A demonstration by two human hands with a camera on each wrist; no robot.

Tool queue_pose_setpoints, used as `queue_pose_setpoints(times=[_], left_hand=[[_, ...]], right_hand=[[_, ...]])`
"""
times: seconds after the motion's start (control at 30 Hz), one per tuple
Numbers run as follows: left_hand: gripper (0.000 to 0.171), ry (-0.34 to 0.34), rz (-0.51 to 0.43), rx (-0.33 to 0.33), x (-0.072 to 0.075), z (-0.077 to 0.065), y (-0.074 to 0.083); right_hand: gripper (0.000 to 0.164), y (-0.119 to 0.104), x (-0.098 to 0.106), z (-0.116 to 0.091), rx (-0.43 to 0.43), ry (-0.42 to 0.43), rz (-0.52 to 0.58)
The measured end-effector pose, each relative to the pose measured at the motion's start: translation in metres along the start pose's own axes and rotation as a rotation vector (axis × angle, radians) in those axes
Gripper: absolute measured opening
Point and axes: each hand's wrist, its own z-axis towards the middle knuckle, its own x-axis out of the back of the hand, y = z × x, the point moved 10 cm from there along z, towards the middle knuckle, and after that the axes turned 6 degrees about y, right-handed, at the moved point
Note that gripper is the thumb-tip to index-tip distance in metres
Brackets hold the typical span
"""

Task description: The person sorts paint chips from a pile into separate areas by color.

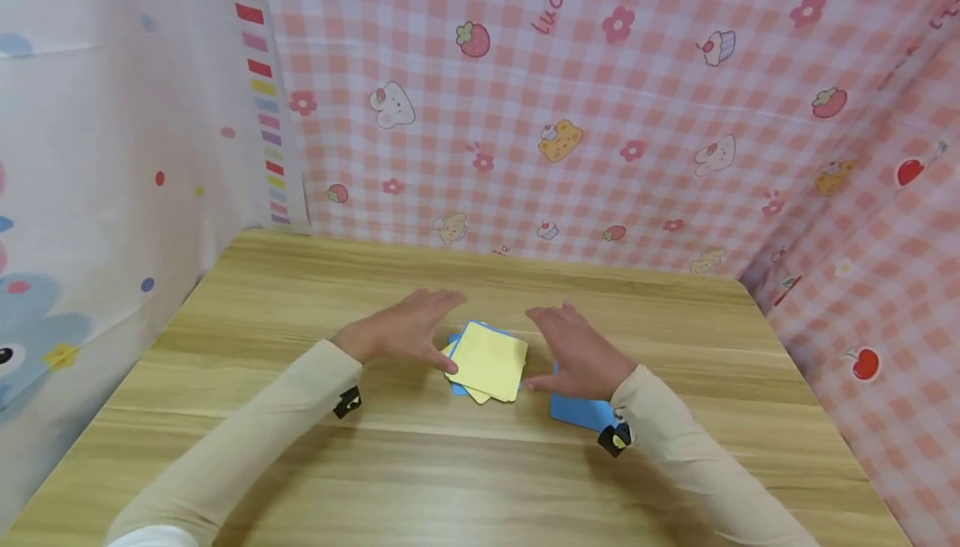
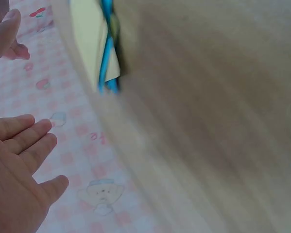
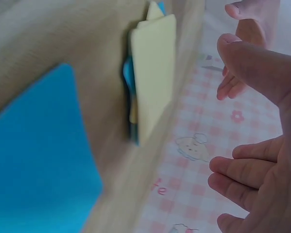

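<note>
A loose stack of yellow and blue cards (image 1: 491, 361) lies on the wooden table, a yellow card on top and the edges below askew. On its left is my left hand (image 1: 408, 328), fingers extended, the thumb at the stack's left edge; whether it touches I cannot tell. Across from it my right hand (image 1: 581, 355) hovers just right of the stack with fingers spread and nothing held. A separate blue card (image 1: 579, 412) lies partly hidden beneath my right hand and wrist. In the right wrist view this blue card (image 3: 41, 160) is near the camera, beside the stack (image 3: 154, 77).
The wooden table (image 1: 420, 472) reaches back to a pink checked cloth (image 1: 510, 97) hung behind it. A white printed cloth (image 1: 112, 130) hangs on the left, and more checked cloth (image 1: 870, 305) on the right. Each wrist wears a small black device (image 1: 347, 402).
</note>
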Motion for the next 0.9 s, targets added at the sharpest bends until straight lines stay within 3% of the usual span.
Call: queue_pose_setpoints(times=[0.23,0.43,0.77,0.9], left_hand=[[0.098,-0.022,-0.073,-0.031,-0.020,0.001,0.001],[0.087,-0.024,-0.147,-0.048,-0.028,0.002,0.002],[0.102,-0.085,-0.107,-0.016,-0.045,0.005,-0.005],[0.101,-0.085,-0.060,-0.043,-0.048,0.007,-0.005]], right_hand=[[0.097,0.007,-0.024,-0.006,-0.065,-0.046,0.049],[0.098,0.013,-0.034,-0.010,-0.115,-0.066,0.091],[0.096,0.017,-0.046,-0.007,-0.111,-0.059,0.127],[0.099,0.016,-0.053,-0.007,-0.114,-0.073,0.143]])
